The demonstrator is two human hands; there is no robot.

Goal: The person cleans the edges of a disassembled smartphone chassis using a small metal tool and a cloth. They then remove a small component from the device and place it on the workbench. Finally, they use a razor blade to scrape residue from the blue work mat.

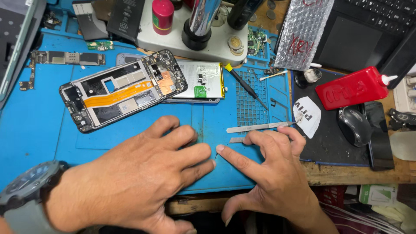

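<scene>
The left hand (143,173) is lying flat on the blue mat (34,125), fingers spread wide and holding nothing. The right hand (268,169) is resting beside it, fingers splayed, fingertips touching a small flat metal strip (236,140). The strip is lying on the mat just below the tweezers (260,126). An opened phone (123,89), orange flex cable exposed, is lying farther back.

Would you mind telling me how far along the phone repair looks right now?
Done: the phone lies opened, boards exposed, its battery out beside it. In hand: both hands rest on the blue mat; the right hand touches a small metal strip near the tweezers. Left: the phone remains unassembled.
</scene>
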